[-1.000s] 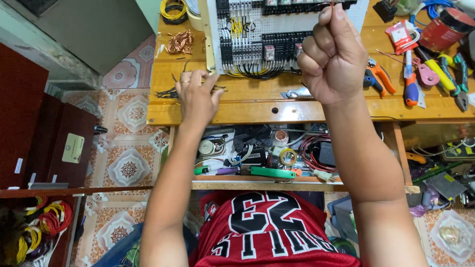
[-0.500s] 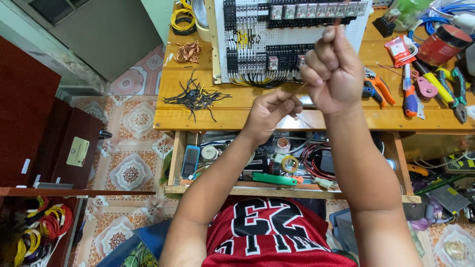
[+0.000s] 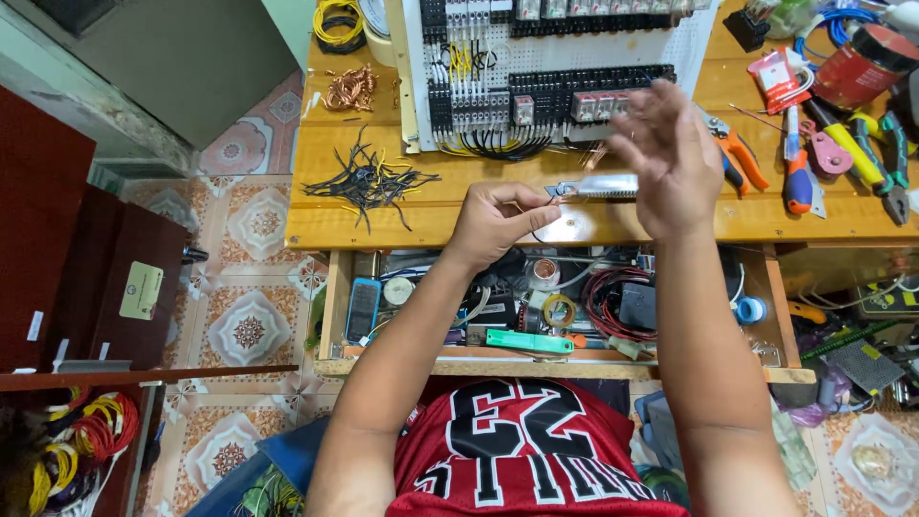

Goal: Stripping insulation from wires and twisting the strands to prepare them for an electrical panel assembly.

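Note:
My left hand (image 3: 493,220) hovers over the front edge of the wooden bench (image 3: 402,225), with thumb and forefinger pinched on a short thin black wire (image 3: 548,203). My right hand (image 3: 665,158) is raised over the bench and blurred, fingers spread, with nothing clearly in it. A flat silvery metal tool (image 3: 598,185) lies on the bench between the two hands. Just behind them stands a white perforated panel (image 3: 613,48) carrying rows of terminal blocks, relays and black and yellow wiring.
A heap of cut black wire pieces (image 3: 369,182) and copper scraps (image 3: 349,88) lie at the bench's left. Orange-handled pliers (image 3: 742,158), screwdrivers and a red can (image 3: 857,62) crowd the right. An open drawer (image 3: 330,306) of parts sits under the front edge.
My left hand came from the wire heap to the middle of the bench, now pinching a wire. My right hand dropped from a raised fist and spread its fingers.

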